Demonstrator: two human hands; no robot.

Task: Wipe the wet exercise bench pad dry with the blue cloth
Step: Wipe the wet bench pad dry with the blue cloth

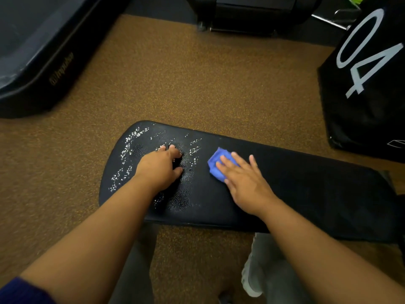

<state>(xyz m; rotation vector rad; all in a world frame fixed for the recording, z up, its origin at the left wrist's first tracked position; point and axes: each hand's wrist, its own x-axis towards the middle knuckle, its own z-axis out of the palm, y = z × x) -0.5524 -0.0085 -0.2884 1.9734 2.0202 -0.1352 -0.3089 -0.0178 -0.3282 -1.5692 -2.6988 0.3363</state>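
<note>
Flat right hand (243, 181) on crumpled blue cloth (215, 164).

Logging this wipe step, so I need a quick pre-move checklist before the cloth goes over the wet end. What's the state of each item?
1. Blue cloth under right hand, fingers flat on it: ok.
2. Cloth lying on the bench pad: ok.
3. Droplets left on the pad's rounded end: not ok, still wet.
4. Left hand clear of the wipe path: not ok, it rests in the wet patch.
5. Area right of the cloth dry: looks ok, no droplets visible.
6. Cloth dry enough to absorb: cannot tell.
</note>
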